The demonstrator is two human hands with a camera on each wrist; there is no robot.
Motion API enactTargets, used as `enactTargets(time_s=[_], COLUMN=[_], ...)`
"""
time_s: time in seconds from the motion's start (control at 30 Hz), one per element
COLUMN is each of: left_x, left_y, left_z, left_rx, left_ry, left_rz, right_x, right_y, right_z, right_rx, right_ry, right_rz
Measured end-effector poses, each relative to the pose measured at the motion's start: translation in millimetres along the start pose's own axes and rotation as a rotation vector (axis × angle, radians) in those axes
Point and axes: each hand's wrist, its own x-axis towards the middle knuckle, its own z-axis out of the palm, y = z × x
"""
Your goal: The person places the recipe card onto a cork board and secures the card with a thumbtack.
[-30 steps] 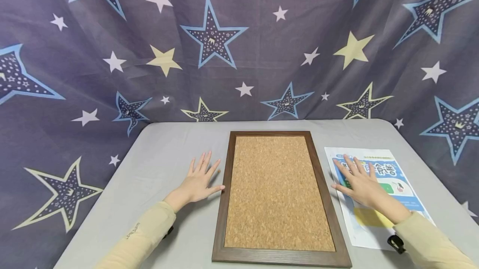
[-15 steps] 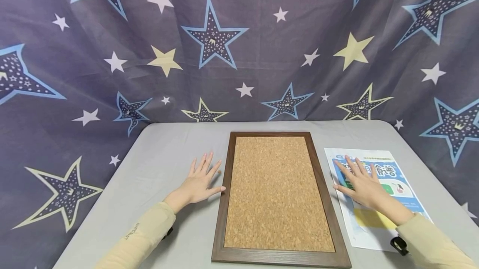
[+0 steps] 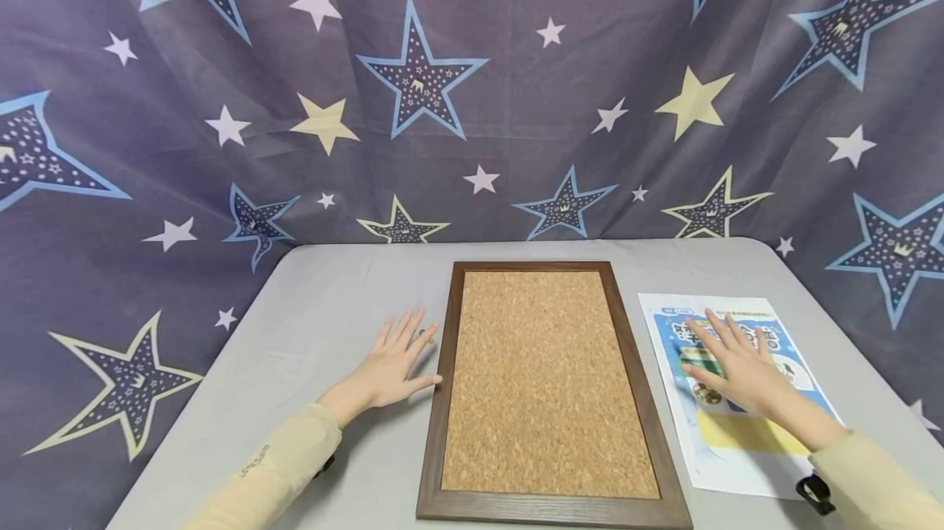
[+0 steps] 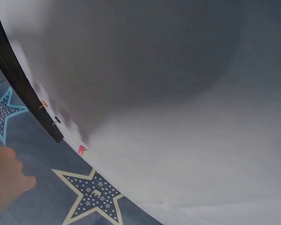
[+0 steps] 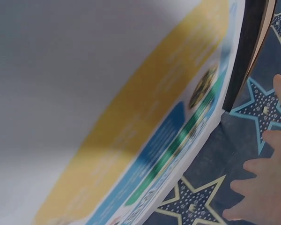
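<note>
A cork board (image 3: 549, 382) in a dark brown wooden frame lies on the grey table. My left hand (image 3: 383, 366) is spread to its left, fingers extended, thumb tip by the frame's left edge; whether it touches cannot be told. In the left wrist view an orange push pin (image 4: 43, 104), a black push pin (image 4: 56, 120) and a pink push pin (image 4: 82, 149) sit beside the frame, mostly hidden by the hand in the head view. Over a printed poster (image 3: 737, 464) to the board's right, my right hand (image 3: 752, 374) spreads its fingers, holding nothing.
The grey table (image 3: 324, 292) reaches back to a dark curtain (image 3: 509, 120) printed with stars, which also hangs at both sides. The poster lies flat, slightly turned, a narrow strip of table between it and the board.
My right hand has shifted to the right over the poster, uncovering more of its print. The left hand stays nearly where it was. Board and poster have not moved.
</note>
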Motion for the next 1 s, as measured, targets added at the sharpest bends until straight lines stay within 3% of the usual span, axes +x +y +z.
enactTargets(time_s=[0.3,0.53,0.77,1.0], left_x=[-3.7,-4.9,-6.5,-6.9], left_y=[-0.1,-2.2,-0.9,3.3], left_z=[0.1,2.9,6.1,6.4], left_rx=[-0.01,-0.025,-0.061,-0.106], left_ry=[0.018,0.008,-0.013,-0.049], left_rz=[0.063,0.077,0.09,0.085], right_x=[-11.4,-16.3,-21.3,-28.3], right_y=[21.5,38.5,56.1,71.2], right_z=[-3.1,-4.2,-8.2,-7.2], right_rx=[-0.007,0.032,0.1,0.182], right_ry=[0.045,0.098,0.106,0.061], right_rz=[0.017,0.006,0.061,0.148])
